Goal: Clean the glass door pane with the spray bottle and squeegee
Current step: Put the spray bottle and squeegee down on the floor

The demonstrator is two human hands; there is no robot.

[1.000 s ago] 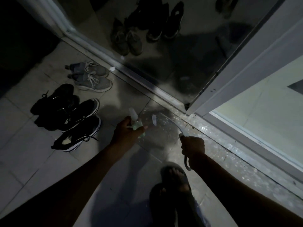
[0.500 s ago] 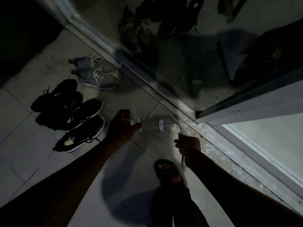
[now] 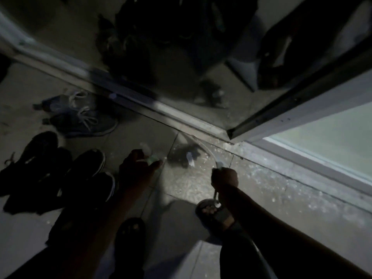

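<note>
The dark glass door pane (image 3: 201, 63) fills the top of the dim head view and mirrors shoes and a figure. My left hand (image 3: 138, 168) grips a small pale green spray bottle (image 3: 150, 155), its nozzle end pointing up and left. My right hand (image 3: 225, 178) is fisted round the handle of a pale squeegee (image 3: 205, 149). Its thin curved end reaches up toward the bottom door track (image 3: 181, 117). Both hands hang low over the floor, short of the glass.
Grey sneakers (image 3: 80, 115) and black shoes (image 3: 60, 172) lie on the tiled floor at left. My two sandalled feet (image 3: 213, 214) stand below the hands. A white door frame edge (image 3: 302, 117) and a bright pane lie at right. Wet specks dot the sill.
The view has dipped and swung left, so the door frame slid further right and up. A second foot has come into view. Both hands keep their grips.
</note>
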